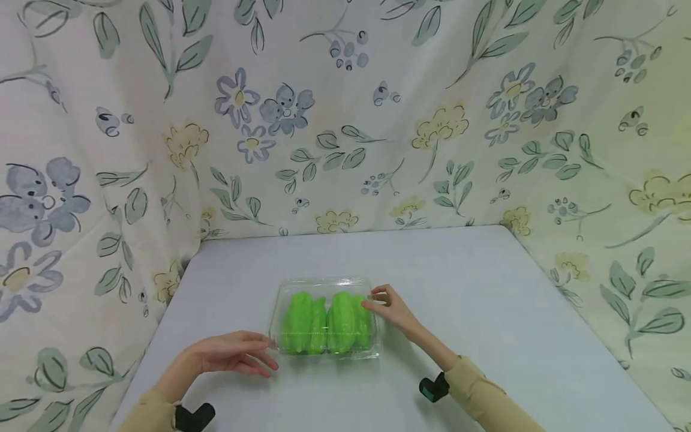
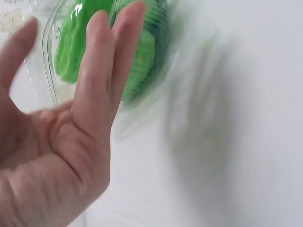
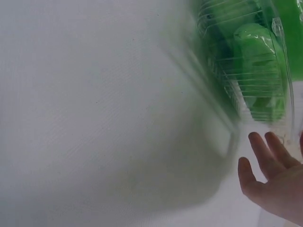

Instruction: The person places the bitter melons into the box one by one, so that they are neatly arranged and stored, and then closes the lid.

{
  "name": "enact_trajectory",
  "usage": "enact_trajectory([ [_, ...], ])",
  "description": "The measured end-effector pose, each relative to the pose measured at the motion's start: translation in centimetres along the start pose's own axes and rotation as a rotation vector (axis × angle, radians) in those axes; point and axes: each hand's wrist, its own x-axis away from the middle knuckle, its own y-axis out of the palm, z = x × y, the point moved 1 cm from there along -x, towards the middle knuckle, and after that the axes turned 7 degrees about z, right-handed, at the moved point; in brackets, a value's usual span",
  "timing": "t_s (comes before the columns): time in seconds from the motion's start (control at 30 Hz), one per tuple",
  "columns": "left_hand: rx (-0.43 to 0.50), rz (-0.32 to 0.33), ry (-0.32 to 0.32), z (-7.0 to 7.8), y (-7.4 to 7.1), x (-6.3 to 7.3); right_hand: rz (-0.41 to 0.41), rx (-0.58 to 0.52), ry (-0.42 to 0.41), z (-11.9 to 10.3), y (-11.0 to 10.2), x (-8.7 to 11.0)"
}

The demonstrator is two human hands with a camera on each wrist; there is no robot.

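A clear plastic box [image 1: 326, 286] with a see-through lid sits on the table, holding several bright green, long, lumpy things [image 1: 341, 321] side by side. At the box's near left corner is my left hand [image 1: 234, 353], its fingers extended; in the left wrist view, the fingers [image 2: 97, 71] are straight and overlap the box's side. My right hand [image 1: 396, 312] is at the box's right side, with thumb and fingers spread and slightly bent. In the right wrist view, its fingertips [image 3: 255, 139] are close to the ribbed wall; whether they touch it cannot be told.
The white table [image 1: 335, 396] extends around the box on every side. A floral cloth [image 1: 345, 120] hangs behind it and along both sides. Dark wrist-worn devices [image 1: 433, 387] are on both forearms, near the beige sleeves [image 1: 486, 393].
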Motion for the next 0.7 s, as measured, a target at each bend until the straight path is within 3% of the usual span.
enact_trajectory([
  [0.13,-0.028,0.093,0.016,0.1,0.8,-0.5,0.017,-0.017,-0.01,0.1,0.0,0.0],
  [0.33,0.017,0.224,0.06,0.9,1.7,-1.8,0.081,-0.054,-0.039,0.1,-0.1,-1.0],
  [0.5,0.096,0.32,0.08,1.3,2.0,-3.0,0.018,-0.088,-0.064,0.1,-1.2,-0.3],
  [0.6,0.103,0.335,0.081,1.6,2.0,-3.3,-0.008,-0.044,-0.142,0.5,-1.4,1.0],
  [0.7,0.084,0.344,0.084,1.9,1.8,-3.3,0.04,0.079,-0.267,0.7,-0.5,2.0],
])
